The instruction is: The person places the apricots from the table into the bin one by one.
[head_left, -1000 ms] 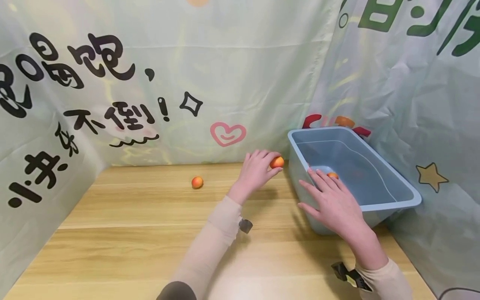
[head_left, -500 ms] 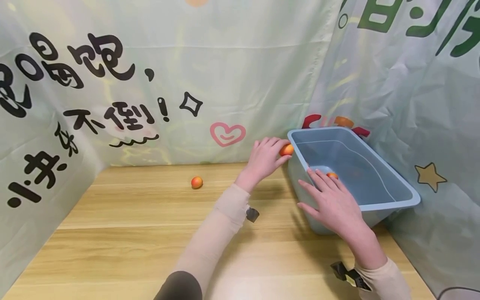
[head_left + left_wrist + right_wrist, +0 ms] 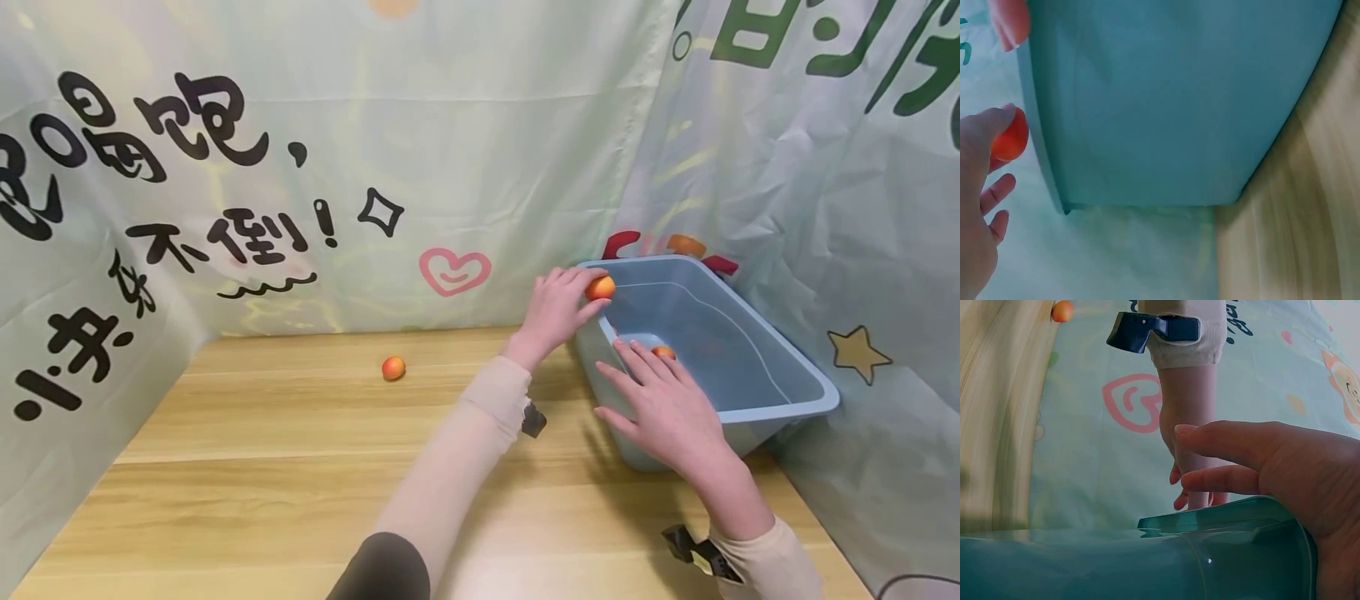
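Note:
My left hand [image 3: 553,315] pinches a small orange-red fruit like an apricot [image 3: 600,288] between thumb and fingers. It is over the left rim of a blue plastic bin [image 3: 780,412], near the far corner. In the left wrist view this apricot [image 3: 1011,136] appears beside the bin's rim, with the other fingers loosely spread. My right hand [image 3: 671,408] lies over the bin's near left rim, fingers fairly straight and holding nothing. A second apricot [image 3: 663,352] is inside the bin, partly hidden by the right fingers. A third apricot [image 3: 393,367] sits on the wooden table [image 3: 262,483].
A printed cloth backdrop [image 3: 480,167] rises behind the table and along both sides. The bin stands at the table's right, close to the cloth. A dark cable [image 3: 918,577] shows at the lower right corner.
My left hand has moved right and slightly up with its apricot, from beside the bin to over its left rim. The right hand and the other two apricots stay about where they were.

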Available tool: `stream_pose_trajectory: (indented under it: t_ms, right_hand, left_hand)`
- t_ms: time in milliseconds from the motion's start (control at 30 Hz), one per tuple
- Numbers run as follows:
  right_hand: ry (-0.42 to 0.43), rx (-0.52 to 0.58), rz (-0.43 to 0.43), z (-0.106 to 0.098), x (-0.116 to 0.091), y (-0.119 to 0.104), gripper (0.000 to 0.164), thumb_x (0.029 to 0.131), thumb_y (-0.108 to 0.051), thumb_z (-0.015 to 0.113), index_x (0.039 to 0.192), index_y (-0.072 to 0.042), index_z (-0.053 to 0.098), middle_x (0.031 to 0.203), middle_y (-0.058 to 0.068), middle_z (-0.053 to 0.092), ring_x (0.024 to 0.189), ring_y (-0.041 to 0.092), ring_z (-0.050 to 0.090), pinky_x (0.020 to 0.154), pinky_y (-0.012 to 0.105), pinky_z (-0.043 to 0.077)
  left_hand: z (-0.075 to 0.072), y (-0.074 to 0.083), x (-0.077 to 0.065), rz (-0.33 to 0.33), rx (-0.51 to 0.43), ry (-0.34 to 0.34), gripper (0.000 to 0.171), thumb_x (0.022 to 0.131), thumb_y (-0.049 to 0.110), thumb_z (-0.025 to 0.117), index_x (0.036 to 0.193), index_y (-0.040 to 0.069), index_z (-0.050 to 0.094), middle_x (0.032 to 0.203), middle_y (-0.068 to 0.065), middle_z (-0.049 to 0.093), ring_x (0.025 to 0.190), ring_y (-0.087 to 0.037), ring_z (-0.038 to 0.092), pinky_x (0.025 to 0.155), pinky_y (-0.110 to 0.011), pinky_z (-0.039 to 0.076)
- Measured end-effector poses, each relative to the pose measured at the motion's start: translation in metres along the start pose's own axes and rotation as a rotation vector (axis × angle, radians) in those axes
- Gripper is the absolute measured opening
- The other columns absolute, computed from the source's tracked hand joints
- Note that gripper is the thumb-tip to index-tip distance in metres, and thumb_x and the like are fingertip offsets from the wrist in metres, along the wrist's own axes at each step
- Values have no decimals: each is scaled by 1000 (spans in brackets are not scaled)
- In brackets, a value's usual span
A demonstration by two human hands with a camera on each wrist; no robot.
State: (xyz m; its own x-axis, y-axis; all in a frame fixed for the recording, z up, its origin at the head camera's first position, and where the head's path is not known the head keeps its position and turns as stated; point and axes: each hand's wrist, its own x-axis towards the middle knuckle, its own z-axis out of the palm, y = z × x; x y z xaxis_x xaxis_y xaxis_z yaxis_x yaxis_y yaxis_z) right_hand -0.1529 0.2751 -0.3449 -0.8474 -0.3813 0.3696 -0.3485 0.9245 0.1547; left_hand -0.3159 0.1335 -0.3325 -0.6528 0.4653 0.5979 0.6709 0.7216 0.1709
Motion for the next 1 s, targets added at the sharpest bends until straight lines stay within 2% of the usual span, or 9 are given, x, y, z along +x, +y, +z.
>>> stream_pose_trajectory:
  t_ms: [333, 667, 1000]
  right_hand:
    - [21, -1, -9, -1, -2, 0, 62, 81, -46, 72, 134, -16, 60, 149, 14, 46, 138, 34, 43, 111, 54, 33]
    - [9, 4, -3, -1, -2, 0, 62, 82, -46, 72, 134, -16, 59, 150, 14, 46, 139, 35, 41, 112, 54, 32]
    - [18, -6, -6, 0, 0, -1, 61, 82, -46, 73, 133, -16, 60, 150, 14, 46, 139, 35, 41, 111, 54, 33]
  left_hand:
    - [16, 9, 5, -3, -36, -23, 49, 90, 50, 63, 133, 27, 57, 129, 10, 65, 105, -12, 54, 82, -25, 40]
    - [21, 11, 3, -1, -29, -45, 48, 90, 52, 63, 132, 28, 58, 128, 12, 64, 106, -12, 54, 82, -25, 39]
    - [23, 9, -4, -36, -15, -30, 43, 93, 50, 59, 131, 29, 59, 126, 12, 66, 108, -12, 56, 82, -26, 40]
